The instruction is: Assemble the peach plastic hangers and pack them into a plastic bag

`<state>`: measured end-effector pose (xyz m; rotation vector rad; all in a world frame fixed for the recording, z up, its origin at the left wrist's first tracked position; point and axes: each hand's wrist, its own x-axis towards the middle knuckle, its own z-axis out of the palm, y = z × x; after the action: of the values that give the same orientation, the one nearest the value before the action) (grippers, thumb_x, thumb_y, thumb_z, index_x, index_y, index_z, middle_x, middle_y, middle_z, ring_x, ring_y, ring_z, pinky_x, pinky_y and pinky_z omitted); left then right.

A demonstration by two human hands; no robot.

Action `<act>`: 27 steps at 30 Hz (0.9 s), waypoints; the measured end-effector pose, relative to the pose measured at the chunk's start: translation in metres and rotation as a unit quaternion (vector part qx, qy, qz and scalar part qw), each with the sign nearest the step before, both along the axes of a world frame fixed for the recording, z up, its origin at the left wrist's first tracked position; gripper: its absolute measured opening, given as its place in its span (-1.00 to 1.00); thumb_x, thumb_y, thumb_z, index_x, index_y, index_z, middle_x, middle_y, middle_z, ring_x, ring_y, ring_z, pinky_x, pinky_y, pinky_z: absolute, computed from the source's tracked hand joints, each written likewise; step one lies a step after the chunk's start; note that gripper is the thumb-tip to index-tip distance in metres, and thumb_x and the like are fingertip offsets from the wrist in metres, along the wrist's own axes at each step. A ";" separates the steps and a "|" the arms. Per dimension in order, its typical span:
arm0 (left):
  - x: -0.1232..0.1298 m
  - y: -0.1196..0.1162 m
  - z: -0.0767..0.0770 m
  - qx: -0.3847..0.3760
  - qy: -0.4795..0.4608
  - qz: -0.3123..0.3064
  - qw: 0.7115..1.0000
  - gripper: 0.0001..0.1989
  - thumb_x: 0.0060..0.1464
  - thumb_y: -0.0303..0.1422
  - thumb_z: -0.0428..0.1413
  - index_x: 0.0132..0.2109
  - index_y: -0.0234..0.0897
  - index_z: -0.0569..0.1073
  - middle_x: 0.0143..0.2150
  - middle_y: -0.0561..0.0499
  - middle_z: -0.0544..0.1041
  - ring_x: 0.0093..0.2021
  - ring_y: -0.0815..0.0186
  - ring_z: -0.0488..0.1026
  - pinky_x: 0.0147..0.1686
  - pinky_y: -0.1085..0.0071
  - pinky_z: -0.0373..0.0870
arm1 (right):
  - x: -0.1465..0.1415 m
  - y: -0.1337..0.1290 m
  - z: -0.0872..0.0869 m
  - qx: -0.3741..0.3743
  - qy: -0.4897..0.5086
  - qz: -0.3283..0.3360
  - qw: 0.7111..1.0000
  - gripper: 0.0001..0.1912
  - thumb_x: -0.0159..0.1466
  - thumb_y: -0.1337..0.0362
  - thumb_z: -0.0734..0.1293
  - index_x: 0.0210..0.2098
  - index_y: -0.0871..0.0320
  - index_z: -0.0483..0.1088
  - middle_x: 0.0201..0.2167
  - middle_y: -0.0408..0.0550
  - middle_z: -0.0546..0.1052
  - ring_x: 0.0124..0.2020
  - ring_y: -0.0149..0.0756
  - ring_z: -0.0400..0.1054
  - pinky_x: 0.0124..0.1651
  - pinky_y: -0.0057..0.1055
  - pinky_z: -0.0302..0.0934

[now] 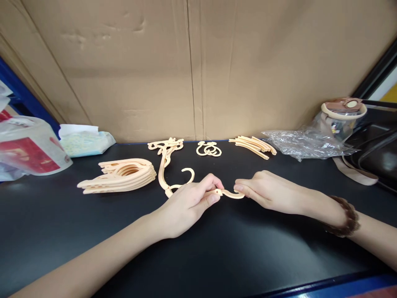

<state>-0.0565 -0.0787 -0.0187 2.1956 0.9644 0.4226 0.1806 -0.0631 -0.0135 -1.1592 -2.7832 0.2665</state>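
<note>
A cream plastic hanger with a curved hook lies partly under my left hand. My left fingers and thumb are closed on its right part, near a small joint. From that joint a short curved end piece extends right to my right hand, whose thumb and fingers pinch its tip. The hanger's other arm reaches up and away to the left of my hand. Further left sits a stack of folded cream hangers.
Behind lie a pile of small cream parts, loose hooks and thin cream strips on the black table. Crumpled clear plastic, a clear cup and a black bag stand right; a tissue pack and a white-red bag are left.
</note>
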 end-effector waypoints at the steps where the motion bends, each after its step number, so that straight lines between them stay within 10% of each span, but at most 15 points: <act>1: 0.000 0.000 0.001 -0.001 0.004 -0.002 1.000 -0.82 0.35 -0.21 -0.20 -0.08 -0.13 0.23 -0.44 0.20 0.23 -0.45 0.39 0.18 -0.42 0.44 0.12 | 0.000 0.000 0.000 0.019 -0.008 0.002 1.000 -0.60 0.44 0.15 -0.02 -0.51 0.10 0.06 -0.73 -0.30 0.02 -0.70 -0.45 -0.18 -0.56 -0.41 -0.27; 16: 0.003 -0.001 0.002 0.005 0.029 0.011 1.000 -0.82 0.34 -0.19 -0.19 -0.14 -0.13 0.24 -0.48 0.21 0.21 -0.48 0.38 0.18 -0.45 0.46 0.10 | 0.001 -0.004 0.000 0.167 -0.078 0.061 0.981 -0.55 0.45 0.17 -0.08 -0.49 0.12 0.17 -0.72 -0.21 0.22 -0.72 -0.42 -0.14 -0.55 -0.37 -0.33; 27: 0.001 0.005 -0.005 0.096 0.057 0.032 0.993 -0.84 0.28 -0.27 -0.03 -0.02 -0.13 0.30 -0.39 0.16 0.42 -0.42 0.35 0.36 -0.40 0.44 0.23 | 0.014 0.012 0.022 -0.082 0.083 -0.038 0.992 -0.65 0.25 -0.03 0.29 -0.45 0.11 0.23 -0.67 -0.32 0.24 -0.61 -0.46 0.05 -0.52 -0.49 -0.13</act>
<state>-0.0550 -0.0740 -0.0237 2.3882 1.0991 0.4388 0.1941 -0.0507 0.0090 -1.2133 -2.6069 0.5664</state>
